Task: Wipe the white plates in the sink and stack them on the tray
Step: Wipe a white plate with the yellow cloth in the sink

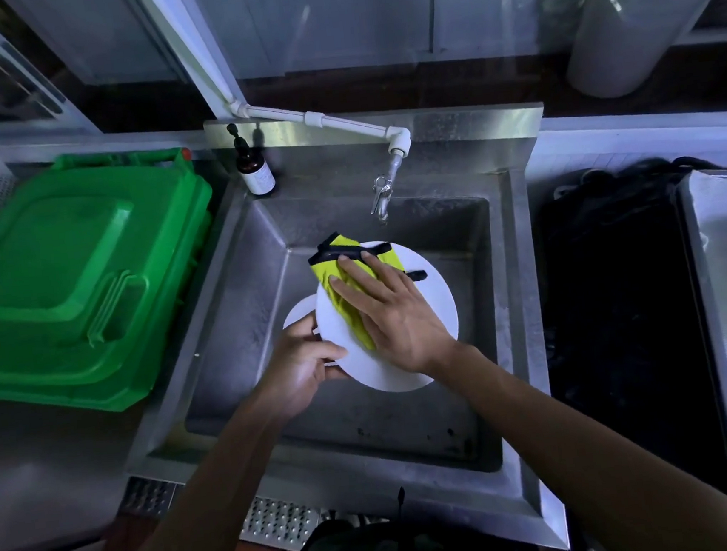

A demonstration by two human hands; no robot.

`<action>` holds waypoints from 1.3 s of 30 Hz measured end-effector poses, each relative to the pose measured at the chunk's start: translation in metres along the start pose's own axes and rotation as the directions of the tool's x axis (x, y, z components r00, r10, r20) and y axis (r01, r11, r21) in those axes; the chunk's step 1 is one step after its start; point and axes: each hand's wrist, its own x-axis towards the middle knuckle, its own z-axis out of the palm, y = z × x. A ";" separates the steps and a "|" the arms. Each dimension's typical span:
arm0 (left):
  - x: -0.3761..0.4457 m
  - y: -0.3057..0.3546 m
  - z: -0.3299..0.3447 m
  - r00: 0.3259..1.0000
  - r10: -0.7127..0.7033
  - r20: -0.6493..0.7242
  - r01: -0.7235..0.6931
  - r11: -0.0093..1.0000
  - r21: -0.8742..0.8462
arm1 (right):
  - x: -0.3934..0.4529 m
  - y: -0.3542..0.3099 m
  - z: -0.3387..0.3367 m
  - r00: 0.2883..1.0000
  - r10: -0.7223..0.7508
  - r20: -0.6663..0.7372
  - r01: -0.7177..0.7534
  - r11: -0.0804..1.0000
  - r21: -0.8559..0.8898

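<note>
A white plate [394,361] is held tilted over the sink [238,287], gripped at its rim by the left hand [299,366]. A yellow cloth [343,272] is pressed flat onto it by the open-fingered right hand [394,312]. The plate is judged rigid, smooth and breakable; rim holds suit it.

White round plate [399,363] held tilted over the steel sink [238,287], plain and clean-looking; yellow-green cloth [344,297] with black trim spread across its upper left face; second white plate [298,313] partly hidden behind it, lower in the basin; tray [726,284] off to the right.
</note>
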 end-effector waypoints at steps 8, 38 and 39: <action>-0.007 -0.003 -0.002 0.999 0.028 0.026 -0.027 0.999 -0.038 | -0.025 -0.013 0.009 0.985 -0.173 0.027 0.174 0.984 -0.038; -0.011 -0.023 0.002 0.960 0.031 -0.279 -0.100 0.966 -0.237 | 0.010 0.004 0.015 0.937 0.326 -0.123 -0.328 0.945 0.004; -0.011 -0.022 0.002 0.957 0.030 -0.289 -0.103 0.965 -0.241 | 0.007 0.003 0.018 0.931 0.344 -0.124 -0.344 0.939 0.017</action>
